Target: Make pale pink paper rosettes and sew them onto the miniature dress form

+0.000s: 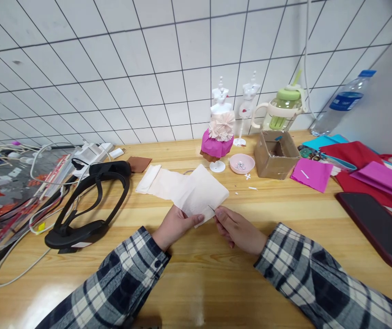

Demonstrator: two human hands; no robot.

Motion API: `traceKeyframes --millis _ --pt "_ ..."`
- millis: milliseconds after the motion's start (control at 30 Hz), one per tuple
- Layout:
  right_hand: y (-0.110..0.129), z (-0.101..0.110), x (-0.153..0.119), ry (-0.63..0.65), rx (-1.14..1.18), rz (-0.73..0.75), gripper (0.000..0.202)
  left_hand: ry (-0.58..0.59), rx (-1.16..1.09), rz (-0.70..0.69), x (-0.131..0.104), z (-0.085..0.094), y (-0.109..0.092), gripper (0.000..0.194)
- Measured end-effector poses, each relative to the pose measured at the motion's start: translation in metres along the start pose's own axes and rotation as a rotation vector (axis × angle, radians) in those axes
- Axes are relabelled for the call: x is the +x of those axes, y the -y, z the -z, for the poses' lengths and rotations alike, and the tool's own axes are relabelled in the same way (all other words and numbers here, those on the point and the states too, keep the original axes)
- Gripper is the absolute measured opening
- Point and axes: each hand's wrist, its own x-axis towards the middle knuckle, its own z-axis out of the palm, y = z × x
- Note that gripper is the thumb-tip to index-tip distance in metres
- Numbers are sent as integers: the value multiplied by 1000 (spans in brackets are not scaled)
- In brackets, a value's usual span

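A pale pink sheet, thin like paper or fabric, is held up over the wooden table. My left hand grips its lower left part, thumb on top. My right hand is closed at its lower right edge, with a thin dark object, perhaps a needle, showing at the fingertips against the sheet. Behind the held sheet, a longer pale pink piece lies on the table. Farther back stands a small white dress form wearing a pale pleated top and a magenta skirt.
A pink dish, a cardboard box and a green-lidded cup stand behind my right hand. A black headset lies left; a phone and coloured sheets lie right. A bottle leans at the back right.
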Motion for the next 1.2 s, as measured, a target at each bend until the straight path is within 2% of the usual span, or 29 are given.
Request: traceKeyframes --millis 167,367,800,1000,1200 --pt "1 0 0 -8 -28 7 60 11 -7 17 0 1 2 51" --pt "1 0 0 -15 -30 26 60 12 43 30 1 3 2 63" --pt "0 -1 -1 -35 -73 9 60 61 105 21 -1 2 5 63" --pt "0 0 0 -56 -111 60 56 63 102 30 -1 2 4 59" --pt "-1 -1 -1 -45 -101 31 55 83 125 51 -1 2 5 57"
